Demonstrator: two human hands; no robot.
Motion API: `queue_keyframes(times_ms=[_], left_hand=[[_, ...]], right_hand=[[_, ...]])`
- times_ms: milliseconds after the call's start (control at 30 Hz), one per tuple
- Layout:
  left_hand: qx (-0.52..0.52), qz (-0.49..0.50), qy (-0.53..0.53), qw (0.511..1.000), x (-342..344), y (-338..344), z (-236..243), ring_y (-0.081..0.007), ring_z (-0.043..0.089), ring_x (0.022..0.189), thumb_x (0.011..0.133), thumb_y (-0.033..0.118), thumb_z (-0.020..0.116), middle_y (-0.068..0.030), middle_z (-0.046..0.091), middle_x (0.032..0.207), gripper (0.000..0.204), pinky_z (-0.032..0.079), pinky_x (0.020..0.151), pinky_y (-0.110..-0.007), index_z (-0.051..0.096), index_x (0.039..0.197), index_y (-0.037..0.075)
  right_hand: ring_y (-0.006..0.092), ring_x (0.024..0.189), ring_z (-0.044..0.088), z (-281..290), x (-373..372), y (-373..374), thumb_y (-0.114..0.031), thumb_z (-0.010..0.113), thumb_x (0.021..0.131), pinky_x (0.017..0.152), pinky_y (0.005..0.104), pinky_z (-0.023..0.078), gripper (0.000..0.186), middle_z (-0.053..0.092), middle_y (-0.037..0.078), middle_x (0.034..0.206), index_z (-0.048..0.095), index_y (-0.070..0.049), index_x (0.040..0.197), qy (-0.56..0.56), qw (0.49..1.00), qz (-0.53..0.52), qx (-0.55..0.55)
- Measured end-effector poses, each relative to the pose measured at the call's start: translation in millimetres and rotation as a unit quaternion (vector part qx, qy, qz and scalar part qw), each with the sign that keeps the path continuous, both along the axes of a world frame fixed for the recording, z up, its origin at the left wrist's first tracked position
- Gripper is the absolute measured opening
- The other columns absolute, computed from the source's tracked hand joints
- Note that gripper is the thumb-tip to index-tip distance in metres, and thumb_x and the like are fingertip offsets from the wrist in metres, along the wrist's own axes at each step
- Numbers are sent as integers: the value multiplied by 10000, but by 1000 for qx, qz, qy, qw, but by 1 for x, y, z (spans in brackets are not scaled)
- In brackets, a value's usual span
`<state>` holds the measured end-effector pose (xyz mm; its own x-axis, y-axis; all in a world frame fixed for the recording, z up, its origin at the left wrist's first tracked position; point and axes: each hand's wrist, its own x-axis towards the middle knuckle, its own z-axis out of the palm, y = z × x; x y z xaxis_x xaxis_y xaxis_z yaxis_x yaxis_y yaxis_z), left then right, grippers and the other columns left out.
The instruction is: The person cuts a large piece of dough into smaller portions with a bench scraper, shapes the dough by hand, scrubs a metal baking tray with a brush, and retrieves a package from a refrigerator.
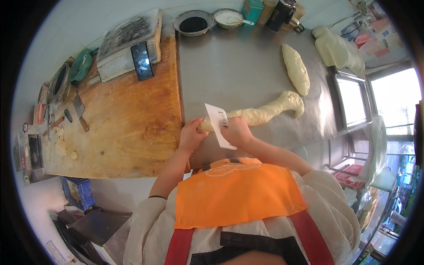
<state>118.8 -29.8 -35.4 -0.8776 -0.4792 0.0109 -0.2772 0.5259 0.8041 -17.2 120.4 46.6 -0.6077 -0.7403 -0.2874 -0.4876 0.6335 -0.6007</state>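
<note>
A long rope of pale dough (pixel 260 116) lies across the metal worktop, its far right end bent downward. My left hand (pixel 191 136) is closed around the rope's left end, near the edge of the wooden board. In my right hand (pixel 237 132) is a white flat dough scraper (pixel 214 118), tilted across the dough just right of my left hand. Whether its lower edge has cut through the dough is hidden. A second, thicker piece of dough (pixel 296 70) rests apart, behind the rope's right end.
A wooden board (pixel 128 128) covers the left side, with a phone (pixel 141 61) leaning on a box and a metal scraper (pixel 81 113). At the back of the metal worktop (pixel 225 66) stand a bowl of black stuff (pixel 193 24) and a bowl of white powder (pixel 229 18).
</note>
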Motion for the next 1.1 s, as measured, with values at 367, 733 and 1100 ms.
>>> queue_keyframes(times_ms=[367,733,1100], left_hand=[[210,123,-139,960,-21,-33,13,-215,657,894,729,151,809,-76,693,1035,497,512,768,-314,656,1189,41],[-124,-154,-100,975,-89,-8,19,-272,318,1385,675,287,852,-137,340,1488,953,296,1116,-486,344,1446,49],[-93,-112,90,985,-45,25,-19,-370,553,1084,641,151,846,-160,581,1194,819,464,944,-428,463,1354,26]], right_hand=[[298,691,670,-45,-46,-73,-76,599,761,621,395,541,155,678,205,775,659,67,763,-206,964,-163,-38],[327,627,680,-8,-62,36,-170,619,717,598,435,540,265,632,223,606,648,87,656,-129,965,-226,-42],[430,762,656,-35,-37,0,-122,561,719,722,476,536,218,660,280,761,673,62,745,-4,995,-68,73]])
